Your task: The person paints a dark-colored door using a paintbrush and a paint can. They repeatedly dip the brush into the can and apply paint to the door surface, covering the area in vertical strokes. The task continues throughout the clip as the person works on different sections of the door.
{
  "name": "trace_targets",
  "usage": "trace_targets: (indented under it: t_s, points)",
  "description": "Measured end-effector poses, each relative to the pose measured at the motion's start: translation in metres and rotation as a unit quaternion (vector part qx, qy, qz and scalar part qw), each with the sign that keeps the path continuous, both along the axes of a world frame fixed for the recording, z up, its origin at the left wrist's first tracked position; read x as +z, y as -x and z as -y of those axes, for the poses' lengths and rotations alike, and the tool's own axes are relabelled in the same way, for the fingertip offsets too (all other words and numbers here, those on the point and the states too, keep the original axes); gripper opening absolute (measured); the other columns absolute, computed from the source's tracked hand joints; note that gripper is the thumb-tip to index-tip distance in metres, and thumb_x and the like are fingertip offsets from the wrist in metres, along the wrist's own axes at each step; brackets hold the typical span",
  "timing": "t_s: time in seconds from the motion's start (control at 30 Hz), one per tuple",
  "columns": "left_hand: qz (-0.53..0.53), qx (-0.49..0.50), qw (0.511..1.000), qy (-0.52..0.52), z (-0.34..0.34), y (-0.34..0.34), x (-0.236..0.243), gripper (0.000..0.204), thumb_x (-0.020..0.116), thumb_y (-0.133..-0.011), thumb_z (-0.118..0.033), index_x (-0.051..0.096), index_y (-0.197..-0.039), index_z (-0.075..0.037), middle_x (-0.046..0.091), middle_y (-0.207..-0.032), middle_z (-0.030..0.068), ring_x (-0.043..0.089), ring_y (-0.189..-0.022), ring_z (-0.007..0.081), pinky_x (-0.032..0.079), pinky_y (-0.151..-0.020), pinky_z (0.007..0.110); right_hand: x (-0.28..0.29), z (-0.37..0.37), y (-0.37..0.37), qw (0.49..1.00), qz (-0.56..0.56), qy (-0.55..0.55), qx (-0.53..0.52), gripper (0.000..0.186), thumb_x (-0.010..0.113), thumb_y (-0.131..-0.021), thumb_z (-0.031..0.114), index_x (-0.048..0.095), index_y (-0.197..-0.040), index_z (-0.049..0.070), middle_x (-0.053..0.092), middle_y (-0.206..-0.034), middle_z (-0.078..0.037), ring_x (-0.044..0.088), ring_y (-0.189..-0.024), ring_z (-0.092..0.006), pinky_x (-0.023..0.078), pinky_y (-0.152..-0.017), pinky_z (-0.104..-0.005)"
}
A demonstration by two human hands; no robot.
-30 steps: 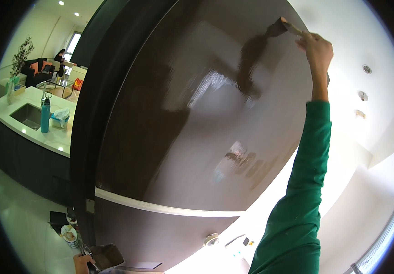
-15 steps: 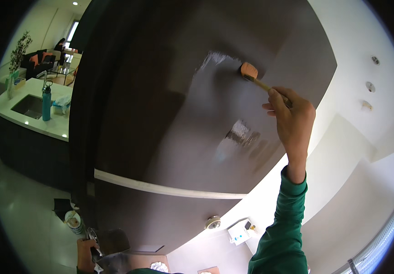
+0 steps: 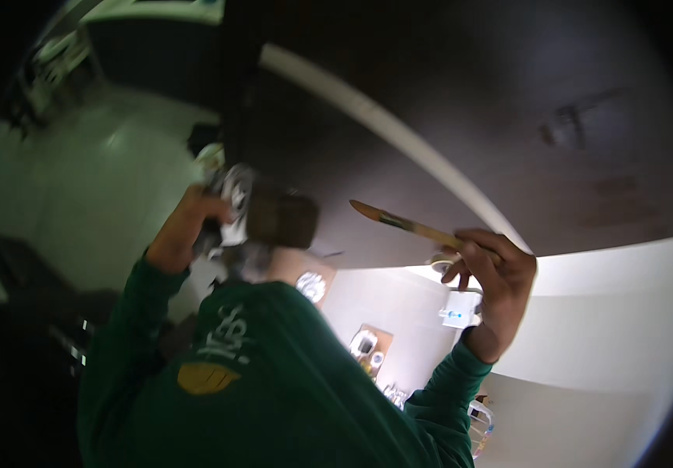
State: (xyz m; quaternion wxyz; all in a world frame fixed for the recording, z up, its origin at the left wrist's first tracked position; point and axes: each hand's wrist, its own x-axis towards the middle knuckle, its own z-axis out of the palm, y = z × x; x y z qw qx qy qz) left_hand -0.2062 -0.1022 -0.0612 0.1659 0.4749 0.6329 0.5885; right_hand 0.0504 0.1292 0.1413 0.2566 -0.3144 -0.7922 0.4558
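My right hand (image 3: 500, 269) grips a paintbrush (image 3: 422, 229) by its wooden handle. The brush's orange-brown bristles are turned left, in front of a large dark brown panel (image 3: 461, 78) crossed by a pale strip (image 3: 375, 117). Farther left, the closed fingers of my left hand (image 3: 184, 230) hold a dark, squarish container (image 3: 283, 218) with silvery parts; motion blurs it and its inside cannot be made out. A gap separates the bristles from the container. Part of the panel's upper right carries blurred, darker marks (image 3: 566, 125).
Beyond my left hand a pale can (image 3: 211, 154) stands on the light floor (image 3: 118, 156). A dark-sided counter (image 3: 153, 54) is at the upper left. Lower down lie cardboard pieces (image 3: 283, 264) with silvery items on them. A white box (image 3: 461, 308) sits near my right wrist.
My view has swung downward. The brush has left the panel's painted patch and come down, nearer the container. My left hand still holds the container, now higher in view.
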Motion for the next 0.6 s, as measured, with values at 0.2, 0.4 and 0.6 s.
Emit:
trace_targets:
  t_s: [0.2,0.4,0.6]
  points:
    - [-0.101,-0.043,0.994,-0.025,0.006,0.002,0.035,0.014,0.055,-0.087,-0.002,0.052,-0.099,-0.007,0.053,-0.101,0.0105,0.054,-0.091,0.0202,0.047,-0.086,0.034,-0.081,-0.015,0.065,0.965,0.151,-0.042,0.208,0.019,0.065,-0.086,0.010,0.069,-0.097,-0.006,0.068,-0.073,-0.013,0.065,-0.054,-0.0148,0.047,-0.050,-0.0254]
    - [-0.100,-0.040,0.989,-0.100,-0.001,-0.030,0.061,0.011,0.055,-0.088,-0.001,0.053,-0.097,-0.008,0.057,-0.099,0.0101,0.056,-0.091,0.0208,0.046,-0.086,0.035,-0.136,-0.017,0.085,0.863,0.168,-0.271,0.392,0.020,0.065,-0.081,0.014,0.069,-0.087,-0.004,0.066,-0.071,-0.018,0.065,-0.056,-0.0288,0.050,-0.055,-0.0380]
    - [0.166,-0.011,0.986,0.018,-0.007,-0.081,0.088,0.009,0.054,-0.088,-0.002,0.055,-0.094,-0.008,0.057,-0.098,0.0100,0.057,-0.092,0.0229,0.045,-0.086,0.033,-0.207,-0.008,0.085,0.784,0.373,-0.284,0.406,0.020,0.056,-0.081,0.008,0.070,-0.087,-0.005,0.067,-0.093,-0.028,0.067,-0.092,-0.0397,0.055,-0.081,-0.0451]
